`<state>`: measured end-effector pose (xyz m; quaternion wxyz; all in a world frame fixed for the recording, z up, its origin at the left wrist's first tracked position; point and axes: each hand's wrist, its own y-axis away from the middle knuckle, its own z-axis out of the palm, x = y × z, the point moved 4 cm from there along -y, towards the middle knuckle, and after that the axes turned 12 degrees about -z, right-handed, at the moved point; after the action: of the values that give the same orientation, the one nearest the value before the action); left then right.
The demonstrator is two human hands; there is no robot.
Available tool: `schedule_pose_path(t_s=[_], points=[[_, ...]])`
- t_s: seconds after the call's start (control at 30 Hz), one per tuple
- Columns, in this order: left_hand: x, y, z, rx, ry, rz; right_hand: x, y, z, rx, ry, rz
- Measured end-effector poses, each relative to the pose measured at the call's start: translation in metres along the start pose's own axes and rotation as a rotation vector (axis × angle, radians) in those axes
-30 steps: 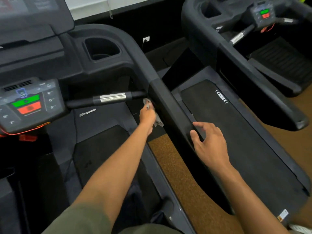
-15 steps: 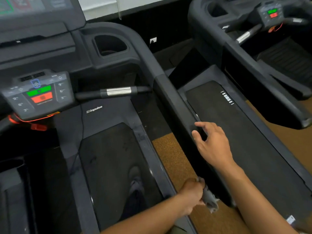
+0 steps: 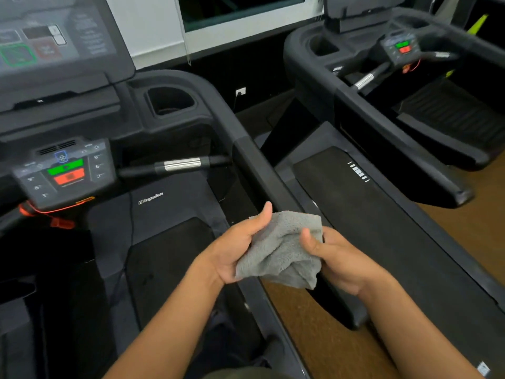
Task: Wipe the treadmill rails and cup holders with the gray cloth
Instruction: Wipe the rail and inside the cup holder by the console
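The gray cloth (image 3: pixel 281 253) is bunched between both hands, in the air just in front of the treadmill's right rail (image 3: pixel 257 170). My left hand (image 3: pixel 235 247) grips its left side with the thumb up. Its right side is pinched by my right hand (image 3: pixel 336 255), thumb on top. The rail runs from the console down past my hands; its lower end is hidden behind the cloth and my right hand. The right cup holder (image 3: pixel 169 101) is an open dark well at the top of that rail, apart from both hands.
The control panel (image 3: pixel 64 170) with green and red buttons and a metal-banded handlebar (image 3: pixel 180 164) lie left of the rail. A second treadmill (image 3: pixel 382 209) stands right across a brown floor strip (image 3: pixel 322 337). A red safety clip (image 3: pixel 58 222) hangs below the panel.
My left hand pulled back along the rail from near the handlebar, then rose with the cloth. My right hand left the rail and took hold of the cloth's other side.
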<state>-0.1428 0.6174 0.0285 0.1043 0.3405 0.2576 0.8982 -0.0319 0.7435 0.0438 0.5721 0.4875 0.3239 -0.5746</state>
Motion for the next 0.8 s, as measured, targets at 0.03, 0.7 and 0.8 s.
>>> schedule_pose_path(t_s=[0.03,0.7,0.8], points=[[0.004,0.000,0.001,-0.019,-0.023,0.018,0.000,-0.001,0.000,0.032,-0.065,0.026],[0.130,-0.051,-0.124,0.762,-0.259,0.241,-0.050,-0.177,-0.135,0.683,0.549,0.036],[0.129,-0.059,-0.147,0.761,-0.230,0.203,-0.019,-0.246,-0.146,0.546,0.637,0.158]])
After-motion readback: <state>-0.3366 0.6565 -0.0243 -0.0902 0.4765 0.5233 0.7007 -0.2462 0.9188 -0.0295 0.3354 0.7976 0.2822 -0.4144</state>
